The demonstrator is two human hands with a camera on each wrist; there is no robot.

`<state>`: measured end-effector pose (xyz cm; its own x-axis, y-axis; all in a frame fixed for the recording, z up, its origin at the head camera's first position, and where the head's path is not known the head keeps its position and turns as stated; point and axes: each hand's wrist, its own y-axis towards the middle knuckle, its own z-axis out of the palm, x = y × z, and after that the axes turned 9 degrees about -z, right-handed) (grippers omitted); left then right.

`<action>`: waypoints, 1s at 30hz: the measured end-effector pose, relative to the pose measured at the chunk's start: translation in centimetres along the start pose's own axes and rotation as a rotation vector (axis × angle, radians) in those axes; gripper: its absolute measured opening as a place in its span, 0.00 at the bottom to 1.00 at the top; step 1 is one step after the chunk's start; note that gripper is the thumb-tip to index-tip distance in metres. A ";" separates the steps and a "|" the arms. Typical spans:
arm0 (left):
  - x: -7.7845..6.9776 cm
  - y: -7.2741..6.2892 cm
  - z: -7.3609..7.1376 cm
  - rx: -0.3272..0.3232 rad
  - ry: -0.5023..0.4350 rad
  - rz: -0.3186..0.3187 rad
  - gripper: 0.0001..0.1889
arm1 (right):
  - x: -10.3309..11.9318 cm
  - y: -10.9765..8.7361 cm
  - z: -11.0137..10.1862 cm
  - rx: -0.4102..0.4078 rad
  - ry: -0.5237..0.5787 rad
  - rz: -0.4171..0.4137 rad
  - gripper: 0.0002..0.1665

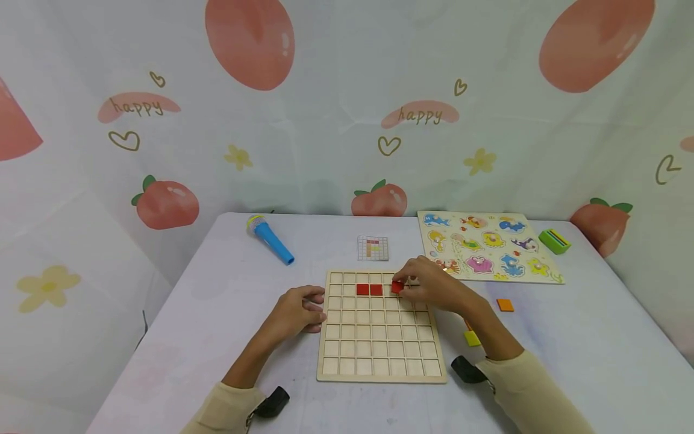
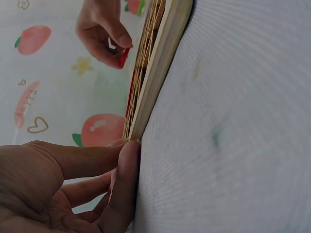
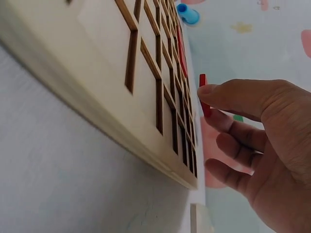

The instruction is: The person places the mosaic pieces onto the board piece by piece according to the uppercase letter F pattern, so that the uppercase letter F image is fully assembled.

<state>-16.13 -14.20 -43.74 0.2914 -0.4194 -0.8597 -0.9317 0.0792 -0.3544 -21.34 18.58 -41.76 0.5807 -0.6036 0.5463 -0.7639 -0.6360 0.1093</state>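
Observation:
A wooden grid board lies flat on the table between the hands. Two red square tiles sit side by side in its second row from the far edge. Thumb and index finger of my right hand pinch another red tile over the same row, further right. In the right wrist view that tile is on edge, its other fingers loosely bent behind it. My left hand rests its relaxed fingertips against the board's left side, close to the tabletop in the left wrist view.
Behind the board lies a small card printed with a coloured grid. A sea-animal puzzle board and a green box are at the back right, a blue toy microphone at the back left. Orange and yellow tiles lie near the right forearm.

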 end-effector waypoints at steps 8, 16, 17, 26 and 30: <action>-0.1 0.0 0.0 -0.001 0.010 0.000 0.28 | -0.1 1.0 0.2 0.007 -0.018 -0.048 0.14; -0.1 0.0 0.0 -0.002 0.009 -0.002 0.28 | 0.0 1.5 0.2 0.034 -0.008 -0.038 0.13; -0.1 0.0 0.0 -0.001 0.008 -0.002 0.28 | 0.0 1.5 0.2 0.038 -0.009 -0.035 0.13; -0.1 0.0 0.0 -0.002 0.011 -0.008 0.28 | 0.2 1.7 0.3 0.055 -0.003 -0.018 0.12; -0.2 -0.1 0.0 -0.003 0.013 -0.006 0.28 | 0.2 1.8 0.4 0.053 0.004 -0.031 0.11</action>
<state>-16.13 -14.16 -43.58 0.2939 -0.4316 -0.8528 -0.9307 0.0741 -0.3582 -22.48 17.12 -41.80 0.6023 -0.5814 0.5469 -0.7298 -0.6787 0.0821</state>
